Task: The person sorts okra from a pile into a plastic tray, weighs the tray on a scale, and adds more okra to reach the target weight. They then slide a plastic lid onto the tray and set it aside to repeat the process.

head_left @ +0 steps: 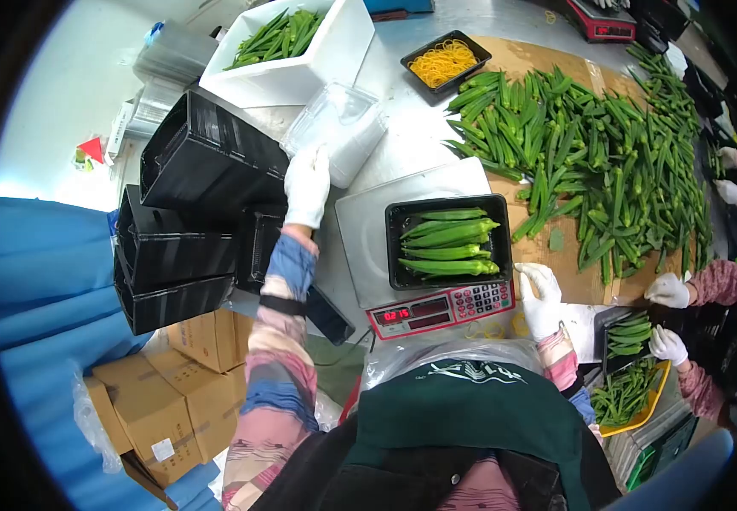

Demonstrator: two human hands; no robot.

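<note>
A black tray of okra [449, 243] rests on the steel plate of a digital scale [360, 247], whose red display reads about 0.215. My left hand [307, 187], in a white glove, reaches to the near left edge of the clear plastic containers [338, 128], fingers stretched out against them. Whether it grips one is hard to make out. Also gloved, my right hand [541, 300] is beside the scale's right front corner, close to the tray's lower right corner. Its fingers are loosely bent and apart, with nothing in them.
Loose okra [590, 162] covers a brown board on the right. Behind are a tray of yellow rubber bands [445, 61] and a white foam box [292, 68] with okra. Stacked black trays [206, 157] stand left. A co-worker's gloved hands [668, 319] are at another okra tray [625, 334].
</note>
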